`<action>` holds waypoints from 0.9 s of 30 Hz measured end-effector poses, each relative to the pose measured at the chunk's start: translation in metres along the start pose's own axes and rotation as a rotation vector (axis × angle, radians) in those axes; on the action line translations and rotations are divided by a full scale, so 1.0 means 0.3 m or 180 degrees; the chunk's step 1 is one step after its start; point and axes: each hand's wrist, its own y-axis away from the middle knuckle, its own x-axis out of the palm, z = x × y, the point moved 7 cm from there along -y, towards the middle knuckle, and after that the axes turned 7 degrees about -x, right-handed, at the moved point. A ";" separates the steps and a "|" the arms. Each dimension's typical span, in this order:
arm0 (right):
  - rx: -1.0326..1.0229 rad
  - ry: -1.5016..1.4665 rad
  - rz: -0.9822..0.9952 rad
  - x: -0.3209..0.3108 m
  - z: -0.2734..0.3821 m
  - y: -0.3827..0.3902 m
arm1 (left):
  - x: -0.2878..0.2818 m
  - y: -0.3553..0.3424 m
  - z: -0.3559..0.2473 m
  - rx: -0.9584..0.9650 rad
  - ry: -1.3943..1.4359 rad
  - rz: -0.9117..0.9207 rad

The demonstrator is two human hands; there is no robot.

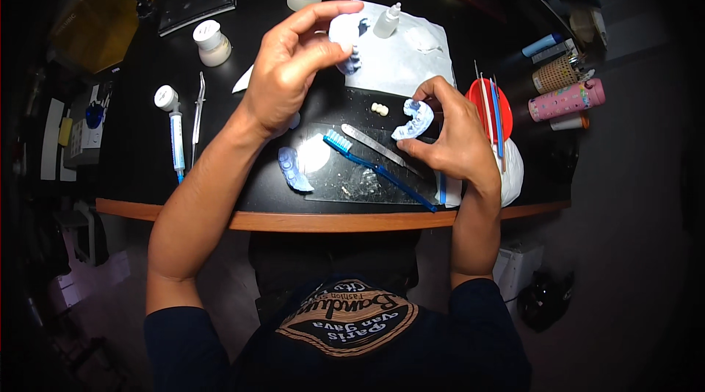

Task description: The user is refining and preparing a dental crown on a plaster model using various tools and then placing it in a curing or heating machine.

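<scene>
My left hand (288,72) is raised over the far middle of the table. Its thumb and fingers close round a whitish dental cast (342,30) with dark blue patches, partly covered by the fingers. Lower and to the right, my right hand (461,135) pinches a pale blue, arch-shaped dental cast (416,121) between thumb and fingers, with a dark patch at its top. A small cream piece of joined teeth (380,109) lies just left of that cast. Another blue-violet curved dental piece (293,169) rests near the table's front edge, below my left forearm.
A blue toothbrush (382,171) and a metal file-like tool (374,144) lie on a glass plate (341,192). White paper (411,72) carries a dropper bottle (387,21). Left are a jar (212,44), tweezers (197,116) and a syringe (177,144); right, a red dish (503,109) under thin tools.
</scene>
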 end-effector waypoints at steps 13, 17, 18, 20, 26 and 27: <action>0.0280 0.0166 0.0247 0.008 -0.007 0.005 | 0.032 0.001 -0.015 0.0492 -0.0675 0.0131; 0.0324 0.0274 0.0340 0.012 -0.018 0.012 | 0.025 0.001 -0.008 0.0491 -0.0977 0.0164; 0.0291 0.0355 0.0368 0.013 -0.019 0.013 | 0.024 0.001 -0.009 0.0491 -0.0978 0.0160; 0.0311 0.0354 0.0376 0.017 -0.021 0.015 | 0.027 0.002 -0.011 0.0536 -0.1083 0.0160; 0.0253 0.0392 0.0377 0.024 -0.024 0.025 | 0.038 0.007 -0.022 0.0679 -0.1107 0.0058; 0.0251 0.0401 0.0404 0.025 -0.023 0.026 | 0.038 0.008 -0.022 0.0682 -0.1107 0.0058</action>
